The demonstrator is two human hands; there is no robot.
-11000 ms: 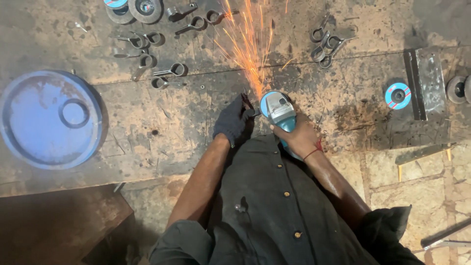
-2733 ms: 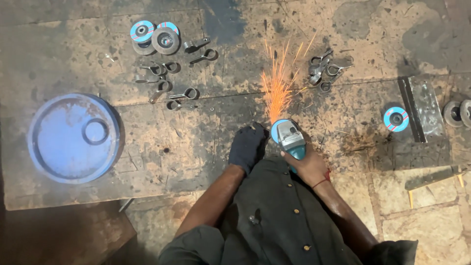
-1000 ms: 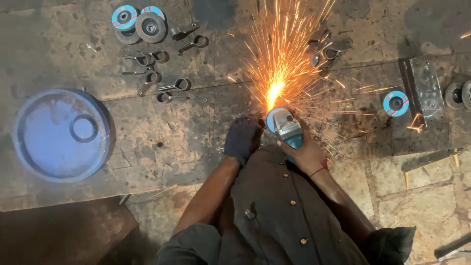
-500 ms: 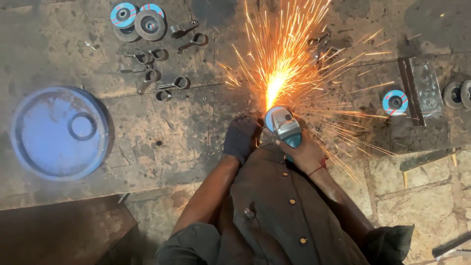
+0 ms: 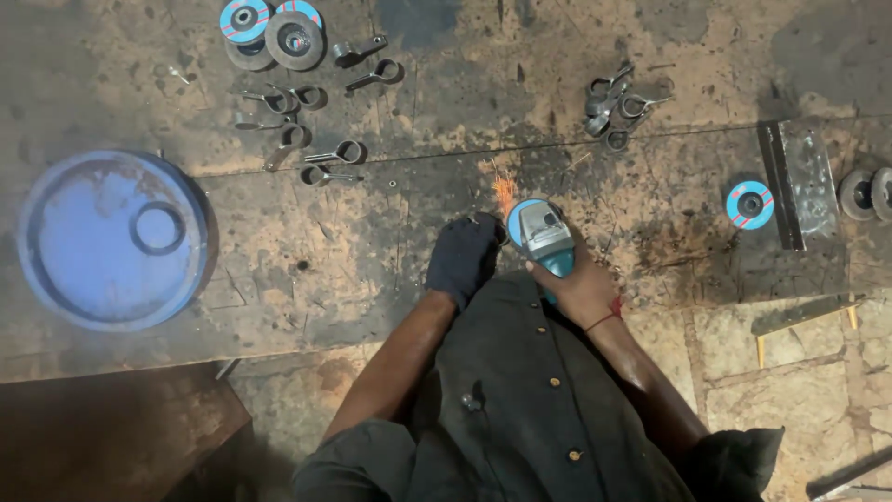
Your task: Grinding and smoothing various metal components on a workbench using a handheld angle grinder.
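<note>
My right hand [image 5: 581,288] grips a teal and grey angle grinder [image 5: 541,234], its disc end pointing away from me onto the rusty steel plate [image 5: 372,242]. A few small orange sparks [image 5: 503,189] rise just beyond the disc. My left hand [image 5: 462,257], in a dark glove, is closed on a small metal piece [image 5: 490,221] that it presses on the plate right beside the grinder's disc. The piece itself is mostly hidden by the glove.
A blue drum lid [image 5: 110,239] lies at the left. Several metal ring clamps [image 5: 307,121] and grinding discs [image 5: 274,28] lie at the far left; more clamps [image 5: 615,107] at the far right. A blue disc [image 5: 749,204], a steel bar [image 5: 799,181] and further discs [image 5: 869,193] lie right.
The large fan of sparks seen half a second ago has died down to a few small sparks. Both hands and the grinder stay in nearly the same place.
</note>
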